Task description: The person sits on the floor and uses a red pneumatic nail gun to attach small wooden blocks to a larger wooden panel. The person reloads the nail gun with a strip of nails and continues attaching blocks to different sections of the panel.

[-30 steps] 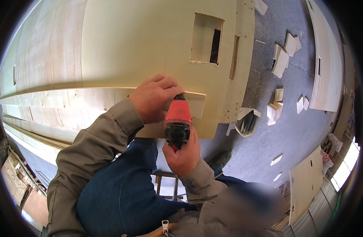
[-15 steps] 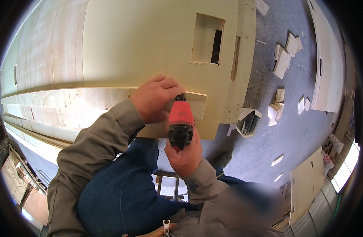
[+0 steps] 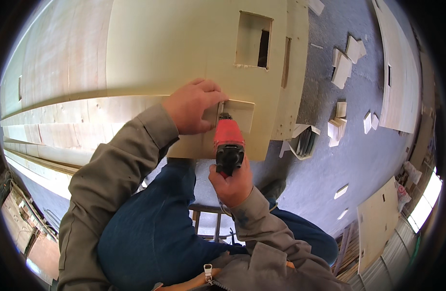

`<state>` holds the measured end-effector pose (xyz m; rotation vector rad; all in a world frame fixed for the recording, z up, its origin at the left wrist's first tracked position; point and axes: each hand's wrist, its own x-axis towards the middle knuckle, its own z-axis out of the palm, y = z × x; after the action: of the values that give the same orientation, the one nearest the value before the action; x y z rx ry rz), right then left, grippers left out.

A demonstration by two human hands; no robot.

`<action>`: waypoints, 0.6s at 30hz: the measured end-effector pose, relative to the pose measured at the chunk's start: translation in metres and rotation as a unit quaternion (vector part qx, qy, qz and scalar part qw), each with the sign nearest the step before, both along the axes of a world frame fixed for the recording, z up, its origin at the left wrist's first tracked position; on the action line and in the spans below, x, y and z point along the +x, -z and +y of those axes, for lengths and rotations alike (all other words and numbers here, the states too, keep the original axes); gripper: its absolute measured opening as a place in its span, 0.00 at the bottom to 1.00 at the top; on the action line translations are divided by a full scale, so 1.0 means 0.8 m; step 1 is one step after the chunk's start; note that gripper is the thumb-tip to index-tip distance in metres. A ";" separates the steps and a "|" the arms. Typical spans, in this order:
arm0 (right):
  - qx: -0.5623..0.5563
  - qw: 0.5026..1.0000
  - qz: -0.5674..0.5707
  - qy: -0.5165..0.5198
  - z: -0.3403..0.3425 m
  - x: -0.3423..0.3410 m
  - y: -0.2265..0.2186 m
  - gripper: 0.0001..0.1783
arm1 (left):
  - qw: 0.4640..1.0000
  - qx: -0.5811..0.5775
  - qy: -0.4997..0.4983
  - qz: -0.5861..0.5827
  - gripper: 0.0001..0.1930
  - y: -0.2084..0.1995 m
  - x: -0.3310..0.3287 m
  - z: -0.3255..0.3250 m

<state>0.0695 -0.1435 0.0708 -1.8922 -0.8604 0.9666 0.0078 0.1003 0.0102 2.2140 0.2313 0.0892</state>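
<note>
My right hand (image 3: 231, 186) is wrapped around the handle of a red and black pistol-grip power tool (image 3: 229, 138). The tool's dark nose points away from me, at a narrow wooden strip (image 3: 240, 115) near the front edge of a large pale plywood panel (image 3: 184, 48). My left hand (image 3: 191, 107) grips the strip just left of the nose, fingers over its far edge and thumb on the near side. Whether a fastener sits at the nose is too small to tell.
A rectangular cutout (image 3: 253, 40) opens in the panel's far right. On the floor to the right lie wood offcuts (image 3: 343, 68) and a box of dark pieces (image 3: 304, 141). A long board (image 3: 402, 77) lies farther right. Stacked planks (image 3: 63, 114) run left; my legs are beneath the near edge.
The tool's nose has drawn back toward me and slightly right, away from my left fingers. My left hand has opened its thumb a little from the tool. The whole view has shifted slightly.
</note>
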 end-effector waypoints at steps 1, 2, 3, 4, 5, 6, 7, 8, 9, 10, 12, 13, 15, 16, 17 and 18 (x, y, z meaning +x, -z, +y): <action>0.000 1.000 0.013 0.006 -0.001 0.002 -0.003 0.37 | 1.000 -0.009 -0.003 -0.005 0.30 0.001 0.001 0.005; 0.003 1.000 0.020 0.009 -0.004 0.002 -0.006 0.36 | 1.000 -0.019 -0.005 -0.011 0.29 0.000 0.002 0.008; 0.007 1.000 0.028 0.013 -0.006 0.003 -0.009 0.34 | 0.998 -0.060 -0.035 0.003 0.28 -0.001 0.001 0.010; 0.010 0.999 0.037 0.017 -0.011 0.003 -0.010 0.33 | 0.993 -0.102 -0.064 0.018 0.27 -0.009 0.003 0.012; -0.007 0.997 0.068 0.028 -0.017 0.003 -0.012 0.32 | 0.985 -0.143 -0.093 0.034 0.25 -0.015 0.002 0.011; -0.024 0.994 0.099 0.038 -0.024 0.002 -0.013 0.31 | 0.986 -0.098 -0.135 0.001 0.24 -0.017 -0.001 0.007; -0.035 0.991 0.119 0.051 -0.030 0.005 -0.017 0.31 | 0.982 -0.055 -0.177 -0.034 0.23 -0.020 -0.003 0.002; -0.046 0.987 0.139 0.064 -0.038 0.006 -0.022 0.30 | 0.973 -0.011 -0.218 -0.068 0.21 -0.025 -0.006 -0.004; -0.049 0.984 0.152 0.080 -0.046 0.008 -0.025 0.30 | 0.977 0.042 -0.189 -0.093 0.20 -0.029 -0.012 -0.014; -0.042 0.984 0.148 0.094 -0.051 0.012 -0.026 0.30 | 0.976 0.097 -0.156 -0.118 0.19 -0.029 -0.018 -0.028; -0.023 0.986 0.117 0.114 -0.054 0.021 -0.040 0.29 | 0.972 0.146 -0.099 -0.156 0.20 -0.024 -0.035 -0.061; -0.011 0.988 0.088 0.128 -0.057 0.029 -0.051 0.28 | 0.973 0.159 -0.068 -0.152 0.20 -0.025 -0.034 -0.079; -0.037 0.984 0.116 0.132 -0.056 0.047 -0.074 0.28 | 0.973 0.193 -0.017 -0.127 0.22 -0.031 -0.038 -0.111; -0.044 0.977 0.143 0.152 -0.053 0.054 -0.088 0.28 | 0.970 0.209 0.019 -0.122 0.24 -0.030 -0.033 -0.124; -0.050 0.969 0.171 0.169 -0.048 0.059 -0.102 0.28 | 0.966 0.227 0.054 -0.114 0.27 -0.027 -0.029 -0.136; -0.050 0.964 0.193 0.178 -0.044 0.064 -0.116 0.29 | 0.960 0.244 0.089 -0.106 0.29 -0.024 -0.027 -0.145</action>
<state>0.1205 -0.1787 0.1633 -1.7760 -0.2357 1.1129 -0.0142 -0.0157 0.0294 2.6785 -0.1242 0.3108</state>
